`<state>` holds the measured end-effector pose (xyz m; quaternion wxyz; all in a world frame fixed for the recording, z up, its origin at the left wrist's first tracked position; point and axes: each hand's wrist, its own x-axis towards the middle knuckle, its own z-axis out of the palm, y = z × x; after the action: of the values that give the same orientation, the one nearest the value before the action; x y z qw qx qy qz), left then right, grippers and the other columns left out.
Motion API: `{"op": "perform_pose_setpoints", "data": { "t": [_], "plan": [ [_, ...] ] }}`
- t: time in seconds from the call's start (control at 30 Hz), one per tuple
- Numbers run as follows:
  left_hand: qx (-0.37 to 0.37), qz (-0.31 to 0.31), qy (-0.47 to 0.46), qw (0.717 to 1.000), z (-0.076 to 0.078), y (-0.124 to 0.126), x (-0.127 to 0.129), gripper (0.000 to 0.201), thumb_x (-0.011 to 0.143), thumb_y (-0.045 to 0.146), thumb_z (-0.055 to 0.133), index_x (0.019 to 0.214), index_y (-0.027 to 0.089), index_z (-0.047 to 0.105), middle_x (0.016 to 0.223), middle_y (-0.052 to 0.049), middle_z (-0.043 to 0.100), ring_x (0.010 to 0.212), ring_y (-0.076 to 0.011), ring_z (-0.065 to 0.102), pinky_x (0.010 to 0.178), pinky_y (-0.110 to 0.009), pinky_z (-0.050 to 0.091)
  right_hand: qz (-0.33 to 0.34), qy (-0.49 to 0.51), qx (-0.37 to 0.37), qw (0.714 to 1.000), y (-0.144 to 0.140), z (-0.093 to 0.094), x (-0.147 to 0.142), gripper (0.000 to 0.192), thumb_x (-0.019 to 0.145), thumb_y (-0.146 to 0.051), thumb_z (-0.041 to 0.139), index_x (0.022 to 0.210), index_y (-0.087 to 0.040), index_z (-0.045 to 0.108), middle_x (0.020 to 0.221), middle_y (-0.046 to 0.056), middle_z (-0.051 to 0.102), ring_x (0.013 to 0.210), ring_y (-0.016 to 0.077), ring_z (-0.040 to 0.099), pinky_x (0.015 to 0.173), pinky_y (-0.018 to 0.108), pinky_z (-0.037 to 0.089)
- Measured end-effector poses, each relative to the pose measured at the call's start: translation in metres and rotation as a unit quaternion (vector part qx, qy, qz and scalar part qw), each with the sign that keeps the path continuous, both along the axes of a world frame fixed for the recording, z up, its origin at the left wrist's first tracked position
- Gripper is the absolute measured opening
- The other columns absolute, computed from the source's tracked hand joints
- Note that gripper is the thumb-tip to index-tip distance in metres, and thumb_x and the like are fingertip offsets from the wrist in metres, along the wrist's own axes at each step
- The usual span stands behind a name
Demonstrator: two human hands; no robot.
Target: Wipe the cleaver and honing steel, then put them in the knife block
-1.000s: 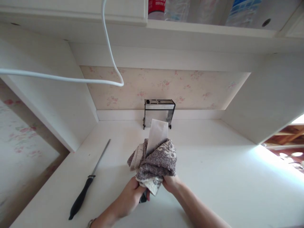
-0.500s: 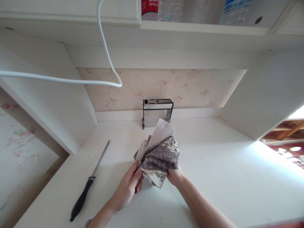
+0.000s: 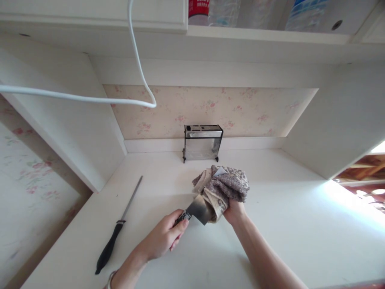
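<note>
Legible text is confined to the top shelf (image 3: pixel 255 36): a red container (image 3: pixel 198 8) there carries a short line of white characters on its label, too small and cropped to read. A blue-and-white package (image 3: pixel 306 14) further right on the same shelf shows printing that is blurred and cannot be made out. No readable text, brand, number or sign appears on the knife block (image 3: pixel 203 142), the cleaver (image 3: pixel 198 208), the cloth (image 3: pixel 224 186), the steel (image 3: pixel 120 224) or the desk (image 3: pixel 285 216).
</note>
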<state>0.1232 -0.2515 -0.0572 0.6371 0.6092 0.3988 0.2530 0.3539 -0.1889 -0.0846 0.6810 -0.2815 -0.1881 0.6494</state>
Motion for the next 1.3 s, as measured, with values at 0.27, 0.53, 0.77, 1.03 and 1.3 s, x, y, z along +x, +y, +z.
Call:
{"op": "perform_pose_setpoints", "data": {
  "t": [0.27,0.53,0.77,1.03,1.3],
  "plan": [
    [-0.002,-0.028,0.033,0.999,0.006,0.000,-0.007,0.035,0.089,0.054,0.043,0.085,0.019,0.043,0.062,0.007,0.038,0.045,-0.0058,0.036,0.043,-0.019,0.031,-0.062,-0.001,0.029,0.998,0.013,0.002,0.023,0.022,0.071,-0.021,0.072,0.092,-0.024,0.070,0.091,-0.001,0.074,0.097,0.0216,0.067,0.098,0.041,0.048],
    [0.011,-0.001,0.014,1.000,-0.005,0.001,-0.001,0.035,0.090,0.052,0.043,0.081,0.018,0.044,0.066,0.005,0.043,0.044,-0.0046,0.036,0.042,-0.020,0.029,-0.189,0.030,0.014,0.981,0.025,0.012,0.086,0.023,0.081,-0.031,0.060,0.103,-0.026,0.067,0.102,-0.003,0.072,0.099,0.0145,0.065,0.100,0.036,0.045],
    [0.036,0.091,0.010,0.995,0.000,-0.004,0.021,0.034,0.093,0.048,0.036,0.090,0.018,0.049,0.077,0.001,0.050,0.049,-0.0066,0.043,0.050,-0.023,0.039,-0.231,0.020,0.015,0.973,0.016,0.007,0.117,0.026,0.081,-0.040,0.057,0.103,-0.030,0.067,0.104,-0.004,0.071,0.102,0.0178,0.064,0.095,0.039,0.048],
    [0.354,0.133,0.306,0.874,0.024,-0.005,0.063,0.040,0.096,0.028,0.031,0.134,0.021,0.039,0.108,-0.009,0.058,0.097,-0.0219,0.058,0.085,-0.036,0.046,-0.214,-0.030,0.015,0.976,0.008,0.006,0.121,0.025,0.081,-0.039,0.058,0.102,-0.028,0.067,0.098,-0.006,0.071,0.099,0.0170,0.065,0.091,0.036,0.051],
    [0.435,0.118,0.446,0.773,-0.015,0.005,0.102,0.040,0.093,0.016,0.034,0.132,0.010,0.042,0.101,-0.012,0.059,0.089,-0.0216,0.060,0.079,-0.034,0.049,-0.210,0.023,0.110,0.971,-0.011,0.037,0.128,0.031,0.081,-0.053,0.053,0.102,-0.034,0.067,0.105,-0.004,0.069,0.116,0.0219,0.055,0.099,0.049,0.041]
  ]
}}
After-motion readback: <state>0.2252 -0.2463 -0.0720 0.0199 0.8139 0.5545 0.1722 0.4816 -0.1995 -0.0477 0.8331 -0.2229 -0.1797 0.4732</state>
